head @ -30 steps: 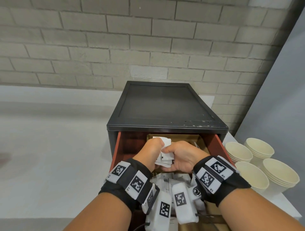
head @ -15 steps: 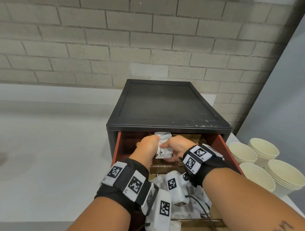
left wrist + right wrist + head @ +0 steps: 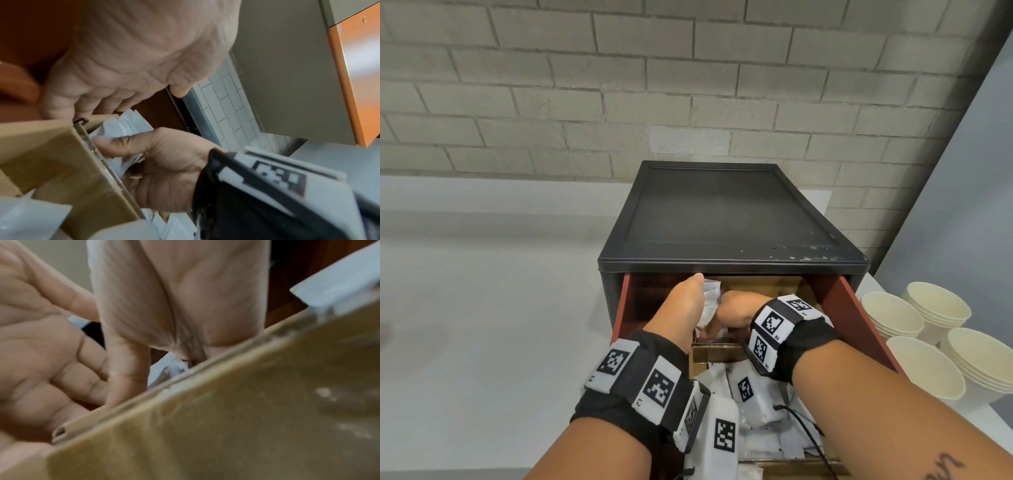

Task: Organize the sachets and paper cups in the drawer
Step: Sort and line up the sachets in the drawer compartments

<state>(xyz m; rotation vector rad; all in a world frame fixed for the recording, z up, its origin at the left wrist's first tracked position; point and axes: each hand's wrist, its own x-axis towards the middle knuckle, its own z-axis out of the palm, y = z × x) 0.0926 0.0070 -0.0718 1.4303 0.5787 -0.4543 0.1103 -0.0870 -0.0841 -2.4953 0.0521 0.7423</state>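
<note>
Both hands, left hand [image 3: 686, 301] and right hand [image 3: 732, 312], pinch the white paper sachets [image 3: 710, 301] mid-frame, and they should prob be kept upright and eased behind the tan cardboard divider [image 3: 717, 350].

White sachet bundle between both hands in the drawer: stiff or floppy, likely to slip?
Probably floppy: the sachets look creased and bent where the left hand and right hand hold them. Likely light, since a thumb and fingers alone hold several. The glossy faces and fanned edges suggest single packets may slide out of a loose hold.
</note>
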